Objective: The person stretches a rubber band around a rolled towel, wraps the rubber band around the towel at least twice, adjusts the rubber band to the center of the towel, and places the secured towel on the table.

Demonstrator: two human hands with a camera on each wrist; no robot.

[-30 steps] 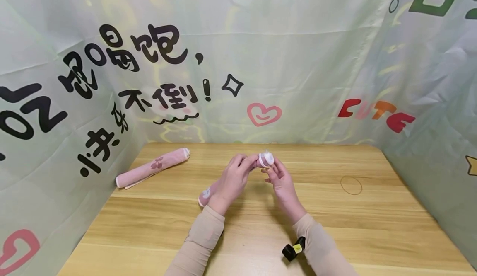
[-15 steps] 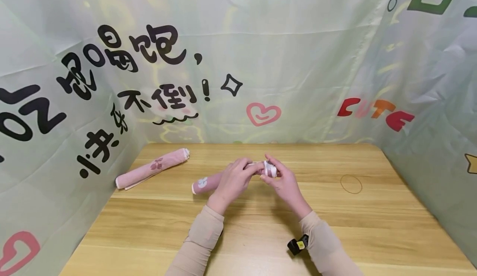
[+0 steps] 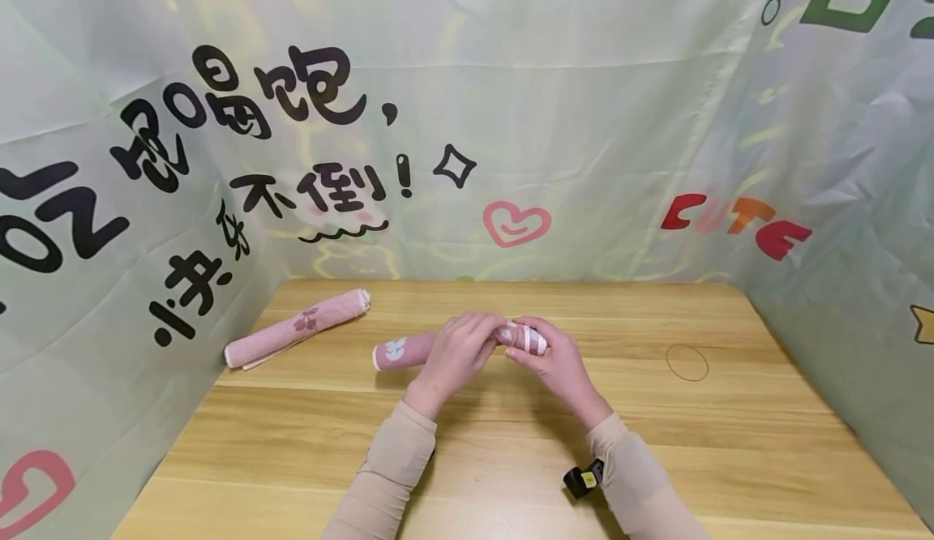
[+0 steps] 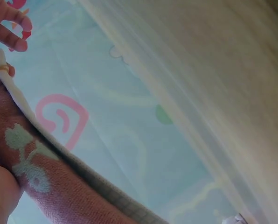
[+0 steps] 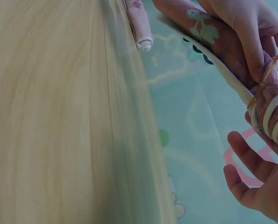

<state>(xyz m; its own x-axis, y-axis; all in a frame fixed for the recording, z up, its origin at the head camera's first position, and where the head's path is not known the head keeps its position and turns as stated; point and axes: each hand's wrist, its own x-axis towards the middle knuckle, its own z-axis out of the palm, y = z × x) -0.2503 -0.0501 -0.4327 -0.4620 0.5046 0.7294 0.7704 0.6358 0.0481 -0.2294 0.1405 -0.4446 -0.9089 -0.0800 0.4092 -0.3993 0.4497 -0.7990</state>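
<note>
A rolled pink towel [image 3: 400, 351] with a white flower print lies level just above the wooden table [image 3: 730, 443], held between both hands. My left hand [image 3: 464, 344] grips its middle from above. My right hand [image 3: 549, 355] holds its right end, where the white edging [image 3: 531, 339] spirals. In the right wrist view a thin tan rubber band [image 5: 267, 74] stretches over that end of the towel [image 5: 213, 39], beside the left hand's fingers [image 5: 251, 42]. The left wrist view shows the towel [image 4: 34, 175] close up, with the band [image 4: 2, 68] near its far end.
A second rolled pink towel [image 3: 297, 327] lies at the table's back left, near the printed cloth wall [image 3: 182, 224]. A loose rubber band [image 3: 687, 362] lies on the table to the right. Cloth walls close in three sides. A black strap [image 3: 584, 477] sits on the right wrist.
The towel roll has come down from a tilted, raised pose to lie level and lower. Both hands have dropped with it, and the right hand has closed over the banded end.
</note>
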